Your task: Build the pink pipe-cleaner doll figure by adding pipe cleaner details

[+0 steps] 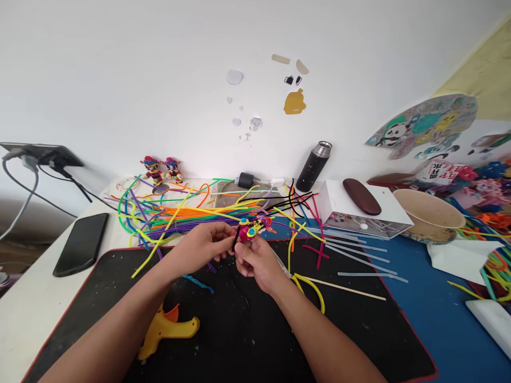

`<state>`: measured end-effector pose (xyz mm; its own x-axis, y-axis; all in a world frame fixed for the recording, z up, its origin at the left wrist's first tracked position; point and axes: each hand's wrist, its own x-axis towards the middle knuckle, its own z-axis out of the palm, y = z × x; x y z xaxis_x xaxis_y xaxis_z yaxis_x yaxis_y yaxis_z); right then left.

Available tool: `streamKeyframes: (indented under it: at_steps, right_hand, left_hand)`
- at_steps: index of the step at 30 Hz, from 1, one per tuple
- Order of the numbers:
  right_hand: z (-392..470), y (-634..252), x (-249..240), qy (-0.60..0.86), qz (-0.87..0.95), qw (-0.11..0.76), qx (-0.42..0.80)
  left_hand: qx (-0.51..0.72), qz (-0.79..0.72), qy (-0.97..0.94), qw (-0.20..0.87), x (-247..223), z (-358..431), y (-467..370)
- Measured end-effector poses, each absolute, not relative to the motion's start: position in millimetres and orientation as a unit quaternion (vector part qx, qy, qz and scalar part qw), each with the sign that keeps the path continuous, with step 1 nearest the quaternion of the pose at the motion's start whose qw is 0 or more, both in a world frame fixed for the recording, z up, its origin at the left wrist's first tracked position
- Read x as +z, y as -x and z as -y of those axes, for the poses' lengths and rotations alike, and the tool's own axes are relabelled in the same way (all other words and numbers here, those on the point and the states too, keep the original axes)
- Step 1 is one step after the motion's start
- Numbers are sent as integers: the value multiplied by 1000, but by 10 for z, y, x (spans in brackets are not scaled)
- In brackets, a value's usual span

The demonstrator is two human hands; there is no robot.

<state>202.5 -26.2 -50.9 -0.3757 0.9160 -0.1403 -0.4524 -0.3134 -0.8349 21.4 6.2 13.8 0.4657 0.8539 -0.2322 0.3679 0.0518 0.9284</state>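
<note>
Over the mat, the figure juts from the gripping right hand, the left hand apparently pinching a black stem.

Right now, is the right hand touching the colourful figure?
Touching. The head view shows the right hand gripping the colourful figure, its thumb against the pink lower end.

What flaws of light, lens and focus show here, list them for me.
Head view: soft light on the wall, without hard shadows; head view: a bright glint on the flask's metal neck; head view: wide-angle distortion, which likely stretches the bowl near the edge; head view: the figure is too small to judge its focus.
</note>
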Motion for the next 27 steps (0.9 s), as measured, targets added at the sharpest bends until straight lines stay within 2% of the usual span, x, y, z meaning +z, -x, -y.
streamKeyframes:
  at_steps: [4, 13, 27]
  right_hand:
    - [299, -2019, -532, 314, 360, 451, 754]
    - [326, -2021, -502, 299, 343, 437, 776]
    - [347, -2018, -449, 326, 316, 444, 772]
  left_hand:
    - [218, -479, -676, 516, 135, -12, -244]
    - [205, -519, -762, 328, 151, 75, -306]
    - [214, -526, -777, 272, 164, 128, -362]
